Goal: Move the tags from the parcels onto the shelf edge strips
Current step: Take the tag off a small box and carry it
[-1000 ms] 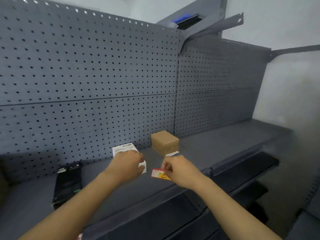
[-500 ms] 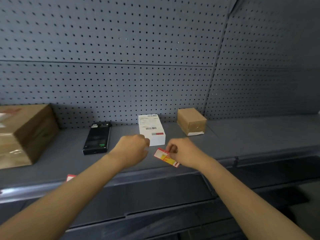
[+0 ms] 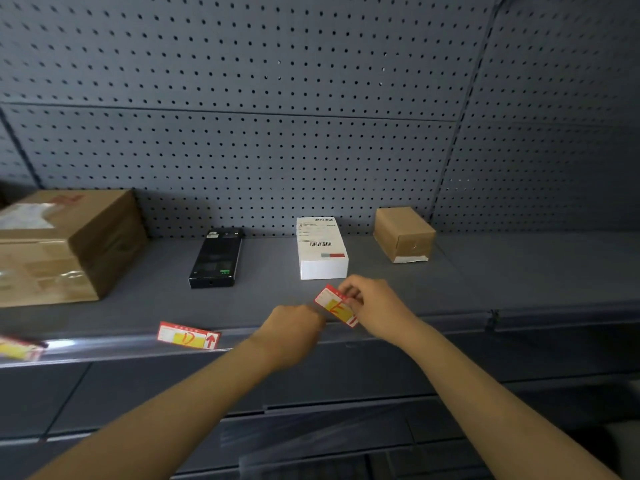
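My right hand (image 3: 375,308) pinches a red and yellow tag (image 3: 335,305) just above the front of the grey shelf, in front of the white parcel (image 3: 322,249). Next to it, my left hand (image 3: 294,329) is curled at the clear edge strip (image 3: 114,348); what its fingers touch is hidden. Another red and yellow tag (image 3: 188,336) sits in the strip below the black box (image 3: 216,258). A third tag (image 3: 19,348) sits in the strip at the far left. A small brown parcel (image 3: 403,233) stands at the right.
A large brown taped carton (image 3: 65,244) fills the shelf's left end. A grey pegboard wall (image 3: 277,116) backs the shelf. The shelf surface (image 3: 536,268) runs on to the right of the small parcel. Lower grey shelves (image 3: 311,427) lie below the strip.
My view has shifted left and down along the shelf. My right hand has carried the tag from the white parcel down toward the shelf front, and my left hand has dropped to the edge strip.
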{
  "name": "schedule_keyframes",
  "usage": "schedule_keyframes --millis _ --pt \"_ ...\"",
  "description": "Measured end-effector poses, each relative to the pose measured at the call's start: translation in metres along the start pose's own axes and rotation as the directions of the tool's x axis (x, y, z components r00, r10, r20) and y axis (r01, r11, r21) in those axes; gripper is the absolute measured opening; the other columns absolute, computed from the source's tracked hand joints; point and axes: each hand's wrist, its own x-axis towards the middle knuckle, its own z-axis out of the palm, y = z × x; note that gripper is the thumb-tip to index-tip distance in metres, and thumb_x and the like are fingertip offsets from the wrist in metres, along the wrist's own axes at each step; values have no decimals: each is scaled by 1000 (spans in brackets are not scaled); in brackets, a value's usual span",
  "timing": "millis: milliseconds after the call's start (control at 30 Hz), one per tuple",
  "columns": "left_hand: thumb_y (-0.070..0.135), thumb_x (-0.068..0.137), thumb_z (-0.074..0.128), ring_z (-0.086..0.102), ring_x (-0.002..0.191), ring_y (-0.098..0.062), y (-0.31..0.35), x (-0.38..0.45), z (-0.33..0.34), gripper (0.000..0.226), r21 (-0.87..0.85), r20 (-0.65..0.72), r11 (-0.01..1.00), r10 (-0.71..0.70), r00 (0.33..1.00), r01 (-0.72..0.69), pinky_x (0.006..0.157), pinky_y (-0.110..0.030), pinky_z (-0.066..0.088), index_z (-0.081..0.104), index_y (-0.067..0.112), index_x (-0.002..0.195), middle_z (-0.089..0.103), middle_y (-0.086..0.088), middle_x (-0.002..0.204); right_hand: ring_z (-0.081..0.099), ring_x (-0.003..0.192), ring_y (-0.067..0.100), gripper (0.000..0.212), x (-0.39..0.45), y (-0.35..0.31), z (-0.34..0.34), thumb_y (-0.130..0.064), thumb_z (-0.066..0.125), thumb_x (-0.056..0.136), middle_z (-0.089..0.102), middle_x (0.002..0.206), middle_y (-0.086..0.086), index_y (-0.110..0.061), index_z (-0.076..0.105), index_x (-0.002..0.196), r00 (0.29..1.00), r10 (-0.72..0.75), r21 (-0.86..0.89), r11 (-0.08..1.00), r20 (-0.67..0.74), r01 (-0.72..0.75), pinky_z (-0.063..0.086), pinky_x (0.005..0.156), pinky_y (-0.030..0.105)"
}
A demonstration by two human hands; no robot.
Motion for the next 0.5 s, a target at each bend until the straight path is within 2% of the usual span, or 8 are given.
schedule_keyframes --millis 167,267,367,500 --pt "8 90 48 64 97 -32 7 2 8 22 3 -14 1000 -31 999 31 79 -39 50 64 13 104 66 -12 113 60 76 6 13 0 11 3 -9 62 90 70 101 4 -21 61 94 999 -5 48 999 -48 7 47 63 15" --pt "8 90 48 63 100 -30 10 2 14 25 -22 -45 999 -50 998 49 80 -38 49 63 13 111 64 -11 116 58 73 -1 13 0 16 5 -10 63 89 70 100 2 -23 61 93 999 8 62 998 -49 -5 45 61 13" --pt "8 91 48 59 104 -27 12 2 18 33 -49 -81 997 -66 995 62 83 -37 49 59 16 121 59 -9 122 59 76 1 12 1 20 6 -11 63 90 70 103 1 -23 61 94 999 8 60 998 -40 -6 44 60 11" --pt "4 90 49 57 107 -25 15 0 22 38 -112 -99 990 -94 991 83 84 -35 49 58 16 125 59 -8 123 61 79 5 9 2 22 9 -13 64 90 69 104 2 -20 61 96 999 1 66 998 -42 2 45 61 10"
